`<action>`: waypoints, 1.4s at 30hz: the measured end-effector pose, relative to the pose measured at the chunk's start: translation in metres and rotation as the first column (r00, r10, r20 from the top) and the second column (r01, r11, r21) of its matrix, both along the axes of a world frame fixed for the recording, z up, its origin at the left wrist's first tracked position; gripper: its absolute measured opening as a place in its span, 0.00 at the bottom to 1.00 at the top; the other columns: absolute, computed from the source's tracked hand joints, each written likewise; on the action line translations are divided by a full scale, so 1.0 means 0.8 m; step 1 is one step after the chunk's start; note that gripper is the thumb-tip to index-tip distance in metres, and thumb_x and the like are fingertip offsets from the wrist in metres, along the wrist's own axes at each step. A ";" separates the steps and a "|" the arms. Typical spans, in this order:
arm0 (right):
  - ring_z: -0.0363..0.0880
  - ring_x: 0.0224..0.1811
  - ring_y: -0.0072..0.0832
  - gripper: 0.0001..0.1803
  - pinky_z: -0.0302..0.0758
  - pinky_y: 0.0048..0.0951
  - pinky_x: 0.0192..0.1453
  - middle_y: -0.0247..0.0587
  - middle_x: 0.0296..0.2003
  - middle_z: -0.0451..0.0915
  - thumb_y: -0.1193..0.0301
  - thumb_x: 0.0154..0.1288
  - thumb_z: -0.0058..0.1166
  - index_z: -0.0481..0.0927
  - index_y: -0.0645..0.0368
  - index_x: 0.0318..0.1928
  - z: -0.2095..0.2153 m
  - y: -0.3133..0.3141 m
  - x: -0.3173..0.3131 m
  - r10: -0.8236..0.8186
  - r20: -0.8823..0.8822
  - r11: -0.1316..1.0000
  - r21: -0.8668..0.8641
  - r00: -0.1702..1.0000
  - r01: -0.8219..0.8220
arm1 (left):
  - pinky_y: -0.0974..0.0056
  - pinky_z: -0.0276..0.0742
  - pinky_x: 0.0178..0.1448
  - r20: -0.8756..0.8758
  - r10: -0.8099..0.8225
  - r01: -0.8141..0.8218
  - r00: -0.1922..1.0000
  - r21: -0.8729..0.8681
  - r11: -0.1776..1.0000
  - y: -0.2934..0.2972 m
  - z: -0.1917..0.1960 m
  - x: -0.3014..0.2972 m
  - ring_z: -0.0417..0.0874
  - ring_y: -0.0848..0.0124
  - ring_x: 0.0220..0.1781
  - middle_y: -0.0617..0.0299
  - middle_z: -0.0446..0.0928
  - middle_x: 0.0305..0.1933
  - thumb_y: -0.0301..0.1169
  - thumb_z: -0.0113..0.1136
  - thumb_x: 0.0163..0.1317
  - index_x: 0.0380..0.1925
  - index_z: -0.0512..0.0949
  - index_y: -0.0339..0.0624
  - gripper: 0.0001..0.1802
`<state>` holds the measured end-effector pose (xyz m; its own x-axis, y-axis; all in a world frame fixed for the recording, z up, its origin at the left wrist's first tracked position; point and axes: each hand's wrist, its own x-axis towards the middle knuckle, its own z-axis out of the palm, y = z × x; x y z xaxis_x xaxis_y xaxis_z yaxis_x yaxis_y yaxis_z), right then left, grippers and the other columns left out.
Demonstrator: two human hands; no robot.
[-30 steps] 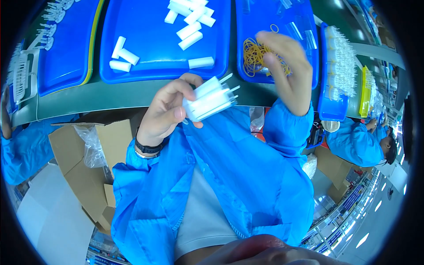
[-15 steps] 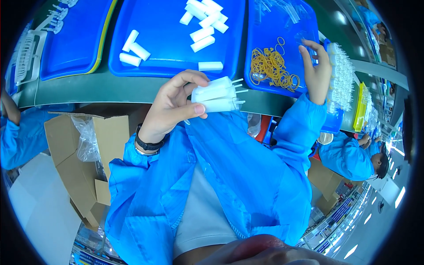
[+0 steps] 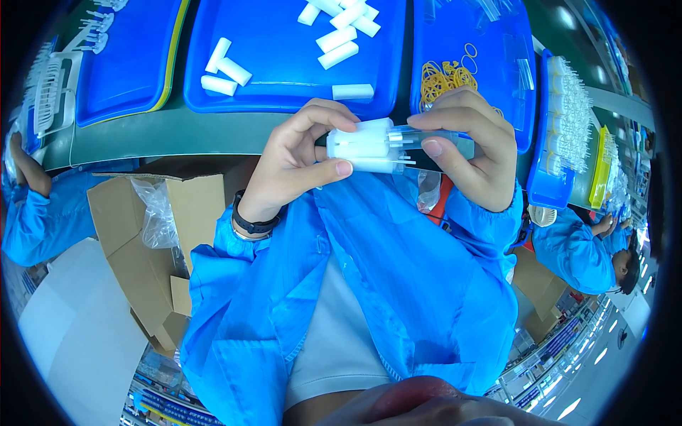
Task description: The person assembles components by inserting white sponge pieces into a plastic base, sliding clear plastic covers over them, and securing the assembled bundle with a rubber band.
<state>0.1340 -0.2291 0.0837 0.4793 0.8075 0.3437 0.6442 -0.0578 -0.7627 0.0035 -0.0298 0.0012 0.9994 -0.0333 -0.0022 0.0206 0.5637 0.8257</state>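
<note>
Closest in, a bundle of white tubes (image 3: 362,145) is gripped at its thick end by the left hand (image 3: 295,167), fingers and thumb closed around it, while its thin-tipped end is pinched in the closed fingers of the right hand (image 3: 472,153), the bundle being held level just above the near edge of the green bench (image 3: 163,135). Beyond the hands, loose white tubes (image 3: 341,42) are scattered in the middle blue tray (image 3: 277,78), and yellow rubber bands (image 3: 444,74) are heaped in the right blue tray (image 3: 508,42), beside a rack of white tips (image 3: 568,117).
</note>
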 end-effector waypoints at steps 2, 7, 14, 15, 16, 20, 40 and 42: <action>0.76 0.30 0.27 0.11 0.71 0.25 0.32 0.40 0.32 0.81 0.75 0.53 0.65 0.83 0.60 0.38 -0.003 0.002 -0.009 -0.037 -0.069 0.999 0.020 0.997 0.039 | 0.67 0.78 0.51 0.047 -0.020 0.018 0.999 0.043 0.999 0.002 -0.001 0.001 0.72 0.67 0.58 0.58 0.68 0.52 0.19 0.64 0.54 0.47 0.73 0.38 0.19; 0.75 0.24 0.20 0.15 0.69 0.20 0.26 0.37 0.30 0.82 0.69 0.48 0.71 0.84 0.59 0.38 -0.016 0.003 -0.019 -0.038 -0.149 0.996 0.080 0.988 0.051 | 0.66 0.81 0.50 0.091 0.034 -0.051 0.995 0.189 0.981 -0.005 0.001 0.003 0.74 0.66 0.56 0.57 0.69 0.51 0.21 0.66 0.53 0.45 0.76 0.38 0.18; 0.76 0.24 0.21 0.18 0.70 0.20 0.26 0.38 0.30 0.82 0.67 0.43 0.72 0.84 0.59 0.37 -0.018 0.007 -0.026 -0.069 -0.077 0.989 0.124 0.995 0.079 | 0.65 0.84 0.48 0.130 0.082 -0.128 0.988 0.406 0.905 -0.011 0.010 0.003 0.78 0.67 0.51 0.57 0.69 0.51 0.23 0.71 0.49 0.40 0.81 0.39 0.17; 0.77 0.26 0.22 0.18 0.71 0.21 0.27 0.39 0.30 0.82 0.67 0.44 0.72 0.84 0.59 0.38 -0.016 0.006 -0.026 -0.057 -0.076 0.991 0.114 0.995 0.065 | 0.65 0.84 0.48 0.128 0.083 -0.128 0.988 0.406 0.905 -0.011 0.009 0.003 0.78 0.67 0.51 0.57 0.69 0.51 0.23 0.71 0.49 0.40 0.81 0.39 0.17; 0.77 0.26 0.22 0.18 0.71 0.21 0.27 0.39 0.30 0.82 0.67 0.44 0.72 0.84 0.59 0.38 -0.014 0.006 -0.024 -0.056 -0.078 0.991 0.113 0.995 0.065 | 0.65 0.84 0.48 0.123 0.095 -0.137 0.988 0.399 0.907 -0.011 0.009 0.002 0.78 0.67 0.51 0.57 0.69 0.50 0.23 0.71 0.49 0.40 0.81 0.39 0.16; 0.79 0.33 0.30 0.20 0.75 0.28 0.36 0.44 0.32 0.82 0.70 0.47 0.69 0.83 0.62 0.43 -0.011 0.003 -0.017 -0.022 -0.062 0.997 0.066 0.998 0.026 | 0.66 0.84 0.47 0.111 0.121 -0.154 0.986 0.380 0.912 -0.010 0.006 0.002 0.78 0.67 0.50 0.58 0.70 0.49 0.22 0.70 0.49 0.39 0.81 0.39 0.15; 0.76 0.35 0.33 0.19 0.74 0.32 0.39 0.40 0.31 0.81 0.72 0.44 0.69 0.85 0.61 0.41 0.014 -0.010 -0.016 0.043 0.118 0.994 -0.110 0.992 -0.030 | 0.65 0.83 0.49 0.105 0.111 -0.143 0.988 0.366 0.920 -0.010 0.003 0.001 0.77 0.66 0.51 0.57 0.70 0.49 0.22 0.69 0.51 0.40 0.80 0.39 0.15; 0.76 0.35 0.33 0.19 0.74 0.33 0.39 0.40 0.32 0.80 0.72 0.43 0.70 0.85 0.61 0.40 0.011 -0.008 -0.013 0.074 0.137 0.995 -0.082 0.988 -0.063 | 0.65 0.83 0.49 0.110 0.105 -0.136 0.988 0.333 0.933 -0.009 0.001 0.001 0.77 0.66 0.50 0.57 0.70 0.49 0.22 0.69 0.51 0.40 0.80 0.39 0.15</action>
